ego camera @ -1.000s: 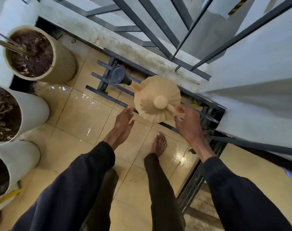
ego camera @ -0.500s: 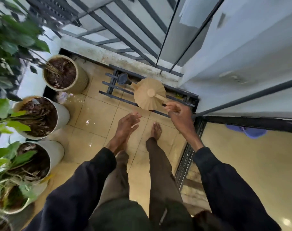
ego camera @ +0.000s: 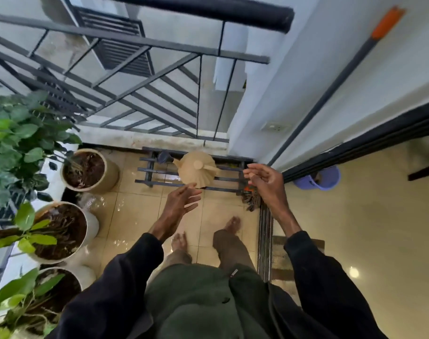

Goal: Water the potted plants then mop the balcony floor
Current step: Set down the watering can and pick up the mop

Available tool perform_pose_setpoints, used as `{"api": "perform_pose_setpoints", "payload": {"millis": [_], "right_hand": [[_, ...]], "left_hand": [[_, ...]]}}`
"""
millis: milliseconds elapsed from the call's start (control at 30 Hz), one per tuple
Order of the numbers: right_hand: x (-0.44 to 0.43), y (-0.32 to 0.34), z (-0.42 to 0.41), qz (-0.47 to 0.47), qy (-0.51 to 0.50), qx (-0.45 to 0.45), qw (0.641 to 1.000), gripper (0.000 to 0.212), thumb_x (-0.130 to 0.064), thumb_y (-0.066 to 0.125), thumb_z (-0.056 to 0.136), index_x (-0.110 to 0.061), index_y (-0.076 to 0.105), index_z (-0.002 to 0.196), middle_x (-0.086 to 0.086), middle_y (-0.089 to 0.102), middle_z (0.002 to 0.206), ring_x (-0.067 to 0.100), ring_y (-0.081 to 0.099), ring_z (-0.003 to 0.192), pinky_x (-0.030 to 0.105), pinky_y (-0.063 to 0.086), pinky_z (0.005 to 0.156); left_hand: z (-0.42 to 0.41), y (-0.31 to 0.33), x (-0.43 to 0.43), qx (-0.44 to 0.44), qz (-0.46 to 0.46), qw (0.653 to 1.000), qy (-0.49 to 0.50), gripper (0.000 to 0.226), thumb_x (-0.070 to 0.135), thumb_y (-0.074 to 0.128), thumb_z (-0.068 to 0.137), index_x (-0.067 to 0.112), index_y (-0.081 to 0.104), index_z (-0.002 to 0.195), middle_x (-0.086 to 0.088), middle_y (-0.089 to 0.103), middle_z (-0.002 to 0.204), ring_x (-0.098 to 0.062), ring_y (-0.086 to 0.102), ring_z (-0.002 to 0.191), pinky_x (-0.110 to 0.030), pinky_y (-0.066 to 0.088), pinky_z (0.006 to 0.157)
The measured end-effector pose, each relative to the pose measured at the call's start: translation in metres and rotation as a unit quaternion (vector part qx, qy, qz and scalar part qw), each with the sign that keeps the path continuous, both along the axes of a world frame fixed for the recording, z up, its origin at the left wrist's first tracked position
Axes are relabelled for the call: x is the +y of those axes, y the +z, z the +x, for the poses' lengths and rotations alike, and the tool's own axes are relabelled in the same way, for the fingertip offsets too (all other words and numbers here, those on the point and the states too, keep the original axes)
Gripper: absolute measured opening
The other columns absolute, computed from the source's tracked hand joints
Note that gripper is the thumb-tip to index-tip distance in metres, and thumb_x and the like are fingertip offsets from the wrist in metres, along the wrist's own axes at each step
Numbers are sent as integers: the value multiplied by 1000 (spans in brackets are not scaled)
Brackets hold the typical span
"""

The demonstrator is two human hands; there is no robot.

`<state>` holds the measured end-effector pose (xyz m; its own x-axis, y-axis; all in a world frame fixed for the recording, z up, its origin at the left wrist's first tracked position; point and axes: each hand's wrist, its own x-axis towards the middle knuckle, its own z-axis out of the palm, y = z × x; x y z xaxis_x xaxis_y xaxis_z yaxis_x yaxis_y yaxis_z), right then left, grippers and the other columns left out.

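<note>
A beige ribbed watering can stands on a low dark metal rack at the far end of the balcony. My left hand is open, fingers apart, just in front of the can and not touching it. My right hand is open too, to the right of the can's handle, holding nothing. A mop leans in the corner: its grey pole with an orange tip runs up the wall, and its stringy head rests on the floor below my right hand. Potted plants line the left side.
The tiled balcony floor is wet and shiny. A dark railing closes the far and left sides. A sliding-door track runs on the right, with a purple bucket and a doormat inside. My bare feet stand mid-floor.
My right hand has let go of the watering can's handle and lifted away. The view has risen and pulled back from the can, which stays on the rack.
</note>
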<state>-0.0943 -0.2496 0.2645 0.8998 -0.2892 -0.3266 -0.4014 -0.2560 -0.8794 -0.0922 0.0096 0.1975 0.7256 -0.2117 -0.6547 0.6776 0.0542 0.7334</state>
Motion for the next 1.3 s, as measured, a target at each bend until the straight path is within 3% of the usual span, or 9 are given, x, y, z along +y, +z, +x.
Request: {"api": "perform_pose_setpoints", "payload": {"millis": [267,433,633,800,933,1000,1133,1233,1300], "right_hand": [[-86,41,15,6,-89,-40,995,25,0,64,99,-6,72,122,10,80,111,24,77,104,53,60,101],[-135,55,27,18,-92,-61,994,27,0,65,98,-8,72,123,8,80,111,22,78,103,48,62,98],[-186,66,27,36,-75,-72,994,35,8,60,96,-19,74,114,4,81,106,20,77,102,41,61,93],[-214,73,21,34,-56,-63,996,37,11,56,94,-16,74,113,3,81,104,17,78,99,45,61,96],[-228,77,17,35,-49,-61,996,40,10,57,94,-22,74,110,1,81,104,15,78,99,49,61,99],[-233,78,18,33,-46,-63,996,41,10,57,94,-24,73,110,0,81,105,15,78,100,53,60,99],[-239,88,26,15,-44,-84,995,39,6,59,96,-26,73,113,-3,81,106,16,77,103,56,58,101],[-240,101,33,-17,-39,-126,991,34,0,61,99,-15,68,128,-5,77,115,13,73,110,50,58,103],[-237,111,39,-31,-35,-173,984,44,-6,64,100,-12,57,143,-5,70,128,9,67,120,44,56,107]], "left_hand": [[21,27,-69,-21,1,998,-52,32,32,59,102,17,64,129,-6,74,122,-25,69,113,-38,55,97],[55,47,-156,-64,5,993,-94,54,41,71,89,15,61,135,-6,74,119,-24,70,111,-40,55,97],[126,47,-283,-129,45,983,-125,39,18,64,100,9,58,137,-12,71,122,-30,67,113,-45,56,98],[170,51,-357,-156,73,981,-95,51,2,67,94,6,53,142,-17,60,137,-24,62,113,-31,54,87],[196,57,-383,-190,70,974,-100,72,3,71,92,17,36,154,-9,35,159,-28,42,136,-41,46,109],[204,60,-389,-218,68,966,-120,70,9,69,95,21,34,154,-7,28,163,-25,34,139,-38,40,112],[198,65,-393,-274,100,939,-185,40,13,66,98,6,50,134,-10,51,138,-24,47,126,-34,42,99],[179,64,-388,-282,113,932,-199,25,16,66,98,0,57,115,-17,64,112,-35,62,110,-49,54,95],[160,61,-377,-292,118,928,-198,25,23,65,98,1,62,109,-19,68,105,-36,66,103,-56,54,94]]}}
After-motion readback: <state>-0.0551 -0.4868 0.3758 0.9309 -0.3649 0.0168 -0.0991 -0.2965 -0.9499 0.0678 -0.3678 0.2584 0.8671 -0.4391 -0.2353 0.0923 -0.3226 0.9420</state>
